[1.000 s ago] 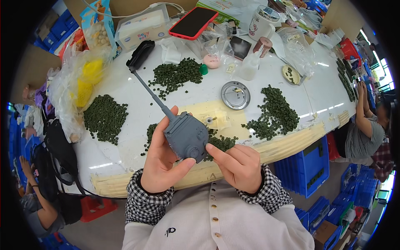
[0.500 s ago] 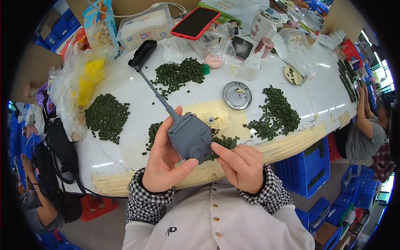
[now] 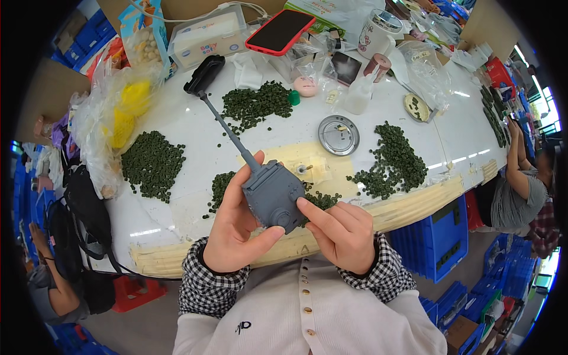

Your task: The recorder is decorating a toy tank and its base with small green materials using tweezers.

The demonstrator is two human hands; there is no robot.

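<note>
My left hand (image 3: pixel 235 229) grips a grey plastic toy tank turret (image 3: pixel 271 193) from its left side, thumb under it. Its long thin barrel (image 3: pixel 228 130) points up and left over the table. My right hand (image 3: pixel 342 232) presses its forefinger against the turret's lower right edge, the other fingers curled. Both hands hover above the near edge of the white table (image 3: pixel 189 130).
Piles of small dark green parts (image 3: pixel 152 164) lie on the table, more at the centre back (image 3: pixel 255 105) and right (image 3: pixel 395 161). A round metal lid (image 3: pixel 338 135), a red phone (image 3: pixel 279 31), a white bottle (image 3: pixel 360 97), plastic bags (image 3: pixel 112 118) stand behind. Another person (image 3: pixel 515 183) sits at right.
The turret has shifted slightly, and my right forefinger has moved onto its lower right edge. My left hand keeps its grip.
</note>
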